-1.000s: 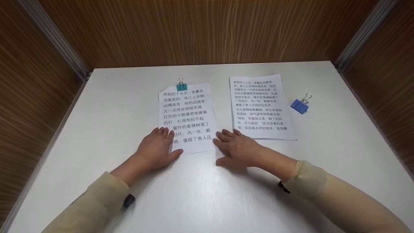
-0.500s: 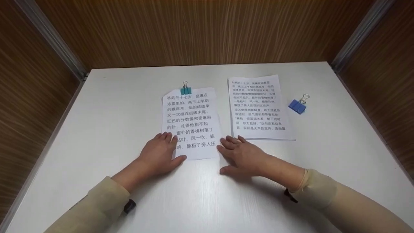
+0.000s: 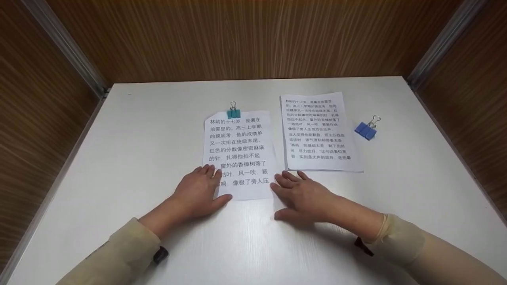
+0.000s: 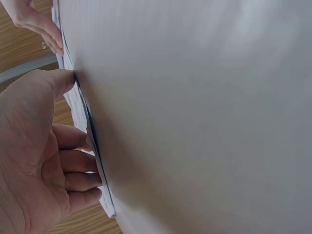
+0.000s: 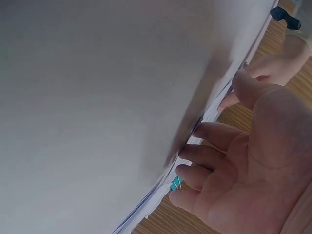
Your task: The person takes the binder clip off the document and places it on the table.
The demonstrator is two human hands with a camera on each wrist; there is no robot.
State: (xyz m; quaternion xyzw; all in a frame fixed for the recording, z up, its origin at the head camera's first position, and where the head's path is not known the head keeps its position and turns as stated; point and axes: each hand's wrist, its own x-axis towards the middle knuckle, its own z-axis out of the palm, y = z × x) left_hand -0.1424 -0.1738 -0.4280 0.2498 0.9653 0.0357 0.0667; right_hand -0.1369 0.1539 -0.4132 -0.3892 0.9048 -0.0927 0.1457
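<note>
In the head view a sheaf of printed paper (image 3: 239,158) lies on the table, and a teal binder clip (image 3: 233,113) grips its top edge. My left hand (image 3: 198,192) rests on its lower left edge, fingers extended, covering a little of the text. Across from it, my right hand (image 3: 307,198) has its fingertips at the lower right edge, thumb apart on the table. In the left wrist view the left fingers (image 4: 78,161) touch the paper's edge. Relaxed fingers of the right hand (image 5: 234,161) show in the right wrist view, near the teal clip (image 5: 176,183).
A second printed paper stack (image 3: 315,134) lies to the right, its sheets slightly uneven at the bottom. Beside that stack sits a loose blue binder clip (image 3: 366,130). Wood-grain panels (image 3: 253,39) enclose the white table (image 3: 158,103) at the back and both sides.
The clipped sheaf has slid right and toward me, closer to the second stack. Both hands have moved along with it. The second stack and blue clip stay about where they were.
</note>
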